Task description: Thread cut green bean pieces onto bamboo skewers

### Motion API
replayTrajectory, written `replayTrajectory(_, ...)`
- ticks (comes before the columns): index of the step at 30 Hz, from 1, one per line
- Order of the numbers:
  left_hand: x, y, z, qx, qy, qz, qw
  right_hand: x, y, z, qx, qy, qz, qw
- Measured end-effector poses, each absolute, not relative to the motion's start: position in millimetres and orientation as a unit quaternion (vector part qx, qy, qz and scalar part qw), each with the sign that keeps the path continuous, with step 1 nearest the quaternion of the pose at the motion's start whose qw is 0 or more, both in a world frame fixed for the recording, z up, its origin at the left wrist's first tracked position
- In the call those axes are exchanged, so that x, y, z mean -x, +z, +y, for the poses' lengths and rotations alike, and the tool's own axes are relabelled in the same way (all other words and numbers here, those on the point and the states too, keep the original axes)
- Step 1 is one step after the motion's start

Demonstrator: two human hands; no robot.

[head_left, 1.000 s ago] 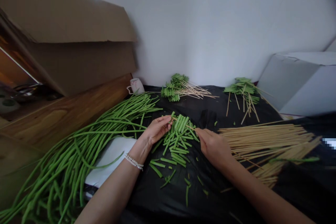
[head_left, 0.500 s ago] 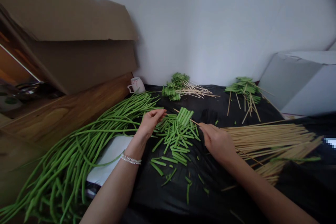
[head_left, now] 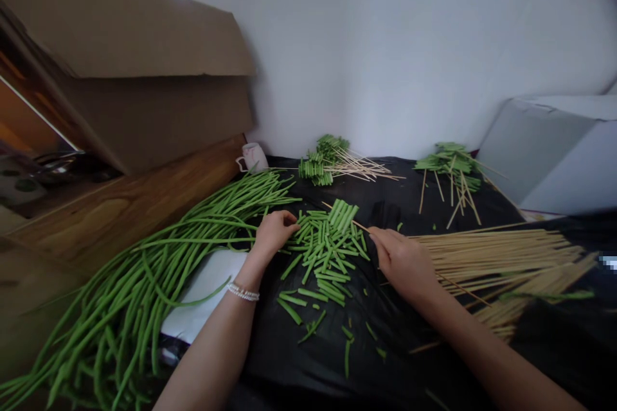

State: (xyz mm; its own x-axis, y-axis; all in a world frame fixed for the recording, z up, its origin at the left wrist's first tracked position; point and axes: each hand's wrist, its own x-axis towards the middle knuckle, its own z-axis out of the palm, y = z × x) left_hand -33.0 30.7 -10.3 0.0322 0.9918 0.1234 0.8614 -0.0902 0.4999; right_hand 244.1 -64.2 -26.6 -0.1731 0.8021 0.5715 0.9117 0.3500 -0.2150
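My right hand is closed round a wooden skewer. Several cut green bean pieces sit side by side on it, with the bare tip poking out to their left. Beneath them spreads a loose pile of cut green bean pieces on black plastic sheeting. At the pile's left edge my left hand has thumb and fingers pinched together; whatever lies between the fingertips is too small to make out. Long whole green beans lie in a heap left of that hand.
Bare skewers lie bundled at right. Loaded bean skewers are stacked at the back, others at back right. A white mug stands by a wooden board. A cardboard box and a white box flank the surface.
My left hand has moved down to the edge of the cut pieces, having been raised slightly above them. The right hand keeps its hold on the skewer, almost still.
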Motion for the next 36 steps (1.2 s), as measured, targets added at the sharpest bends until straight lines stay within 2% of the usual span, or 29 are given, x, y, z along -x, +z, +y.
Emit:
replayTrajectory(6, 31, -10, 30, -0.743, 0.187, 0.626, 0.148, -244, -27, -64, 0.567, -0.089, -0.762, 0.3)
replayTrajectory(12, 27, -7, 26, -0.779, 0.154, 0.605, 0.049, -243, -27, -64, 0.567, -0.092, -0.763, 0.297)
replayTrajectory(16, 26, -6, 27, -0.765, 0.199, 0.61, 0.059, -242, -27, -65, 0.563, -0.097, -0.765, 0.298)
replayTrajectory(19, 23, -5, 28, -0.735, 0.303, 0.591, 0.136, -242, -27, -65, 0.562, -0.096, -0.766, 0.296)
replayTrajectory(23, 12, -6, 28, -0.619, 0.432, 0.536, 0.378, -242, -28, -65, 0.552, -0.104, -0.771, 0.299)
replayTrajectory(26, 7, -9, 27, -0.518, 0.454, 0.508, 0.517, -242, -28, -66, 0.548, -0.114, -0.772, 0.301)
replayTrajectory(28, 6, -9, 27, -0.494, 0.46, 0.503, 0.54, -241, -28, -66, 0.547, -0.115, -0.774, 0.298)
replayTrajectory(30, 9, -9, 27, -0.514, 0.464, 0.519, 0.502, -241, -27, -67, 0.547, -0.114, -0.775, 0.295)
replayTrajectory(36, 16, -6, 29, -0.663, 0.385, 0.591, 0.253, -242, -29, -66, 0.547, -0.113, -0.774, 0.298)
